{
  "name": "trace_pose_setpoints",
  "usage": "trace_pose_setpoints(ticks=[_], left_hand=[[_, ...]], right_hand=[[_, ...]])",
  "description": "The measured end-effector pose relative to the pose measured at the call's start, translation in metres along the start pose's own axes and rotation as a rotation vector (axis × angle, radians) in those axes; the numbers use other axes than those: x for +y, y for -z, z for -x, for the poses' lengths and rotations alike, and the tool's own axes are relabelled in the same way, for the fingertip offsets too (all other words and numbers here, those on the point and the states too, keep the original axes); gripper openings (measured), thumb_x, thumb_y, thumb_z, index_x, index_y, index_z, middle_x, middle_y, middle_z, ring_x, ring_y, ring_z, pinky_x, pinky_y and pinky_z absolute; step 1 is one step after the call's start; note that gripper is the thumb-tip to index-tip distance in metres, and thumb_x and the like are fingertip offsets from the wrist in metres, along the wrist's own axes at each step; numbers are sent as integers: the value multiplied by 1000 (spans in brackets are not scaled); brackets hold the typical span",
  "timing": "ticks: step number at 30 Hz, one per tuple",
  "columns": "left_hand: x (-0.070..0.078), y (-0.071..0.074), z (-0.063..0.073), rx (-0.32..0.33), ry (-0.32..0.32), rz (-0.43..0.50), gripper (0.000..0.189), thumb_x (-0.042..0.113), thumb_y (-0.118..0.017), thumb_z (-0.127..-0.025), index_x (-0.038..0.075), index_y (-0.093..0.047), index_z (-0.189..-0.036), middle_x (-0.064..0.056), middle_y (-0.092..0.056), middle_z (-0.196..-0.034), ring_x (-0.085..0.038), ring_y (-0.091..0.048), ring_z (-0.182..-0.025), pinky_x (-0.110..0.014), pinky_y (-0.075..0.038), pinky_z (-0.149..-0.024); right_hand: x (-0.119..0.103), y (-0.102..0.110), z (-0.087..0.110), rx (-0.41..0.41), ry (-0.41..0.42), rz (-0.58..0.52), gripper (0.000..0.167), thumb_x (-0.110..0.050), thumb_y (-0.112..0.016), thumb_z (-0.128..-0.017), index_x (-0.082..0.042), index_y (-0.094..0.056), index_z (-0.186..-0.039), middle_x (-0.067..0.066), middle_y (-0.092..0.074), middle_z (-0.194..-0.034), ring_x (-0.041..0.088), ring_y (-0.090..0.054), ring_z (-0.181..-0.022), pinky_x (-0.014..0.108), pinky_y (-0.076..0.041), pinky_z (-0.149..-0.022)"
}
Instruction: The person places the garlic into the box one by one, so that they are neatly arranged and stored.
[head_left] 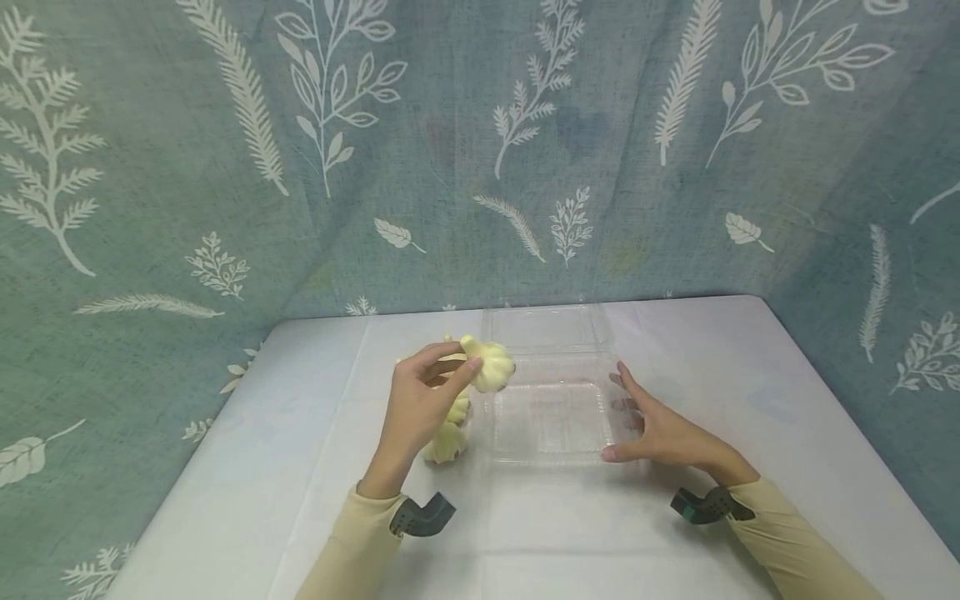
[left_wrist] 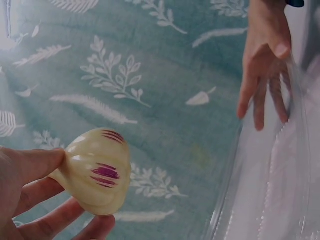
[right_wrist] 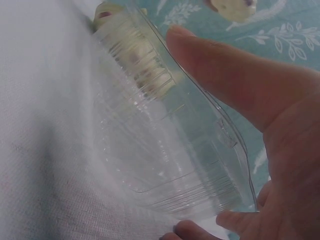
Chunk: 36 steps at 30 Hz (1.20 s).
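My left hand [head_left: 427, 396] pinches a pale yellow garlic bulb [head_left: 492, 367] by its stem between thumb and fingers. The bulb is held up by the left edge of a clear plastic container [head_left: 551, 457]; purple streaks show on its underside in the left wrist view [left_wrist: 102, 172]. My right hand [head_left: 667, 433] rests against the container's right side, its fingers spread and fairly straight along the wall and the thumb at the near corner. Several more garlic bulbs [head_left: 446, 443] lie left of the container, partly hidden behind my left hand.
The container's hinged lid [head_left: 551, 325] lies folded back toward the far table edge. A white cloth covers the table [head_left: 570, 533]. Behind it hangs a green-blue leaf-patterned curtain [head_left: 450, 125]. Each wrist wears a dark strap mount [head_left: 423, 517].
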<state>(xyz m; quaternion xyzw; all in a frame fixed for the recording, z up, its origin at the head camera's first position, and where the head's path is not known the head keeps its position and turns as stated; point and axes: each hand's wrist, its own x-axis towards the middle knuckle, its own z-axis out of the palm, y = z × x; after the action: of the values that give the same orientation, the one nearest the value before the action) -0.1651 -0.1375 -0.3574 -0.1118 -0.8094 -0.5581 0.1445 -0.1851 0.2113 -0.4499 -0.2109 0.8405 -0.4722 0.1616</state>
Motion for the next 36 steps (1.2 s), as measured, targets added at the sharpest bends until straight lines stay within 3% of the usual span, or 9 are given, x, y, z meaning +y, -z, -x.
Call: trace_pose_setpoints(ticks=[5, 15, 21, 36], left_hand=[[1, -9, -3, -7, 2, 39, 30, 21, -79, -93, 8, -75, -120, -11, -74, -123, -29, -76, -106, -39, -60, -89], [1, -28, -11, -34, 2, 102, 29, 19, -77, -94, 6, -75, -119, -13, -74, -123, -31, -76, -106, -27, -63, -83], [3, -42, -16, -52, 18, 76, 32, 23, -78, -94, 7, -75, -121, -11, -73, -127, -30, -75, -109, -30, -62, -84], [5, -78, -26, -91, 27, 113, 31, 24, -79, -93, 9, -77, -119, -11, -74, -127, -29, -77, -107, -40, -64, -88]], right_hand=[[1, 1, -1, 0, 5, 3, 139, -35, -90, -79, -4, 16, -163, 25, -3, -173, 58, -26, -151, 68, -38, -116], [1, 0, -1, -4, -18, -16, 139, -36, -90, -79, -6, 16, -163, 23, -2, -174, 58, -23, -152, 67, -37, -117], [0, -1, 0, 1, -31, -10, 140, -36, -91, -78, -6, 15, -164, 23, -3, -174, 58, -22, -153, 68, -36, -118], [3, -1, -1, -5, -30, -7, 139, -33, -90, -79, -7, 17, -163, 23, -3, -174, 58, -23, -152, 69, -37, -117]])
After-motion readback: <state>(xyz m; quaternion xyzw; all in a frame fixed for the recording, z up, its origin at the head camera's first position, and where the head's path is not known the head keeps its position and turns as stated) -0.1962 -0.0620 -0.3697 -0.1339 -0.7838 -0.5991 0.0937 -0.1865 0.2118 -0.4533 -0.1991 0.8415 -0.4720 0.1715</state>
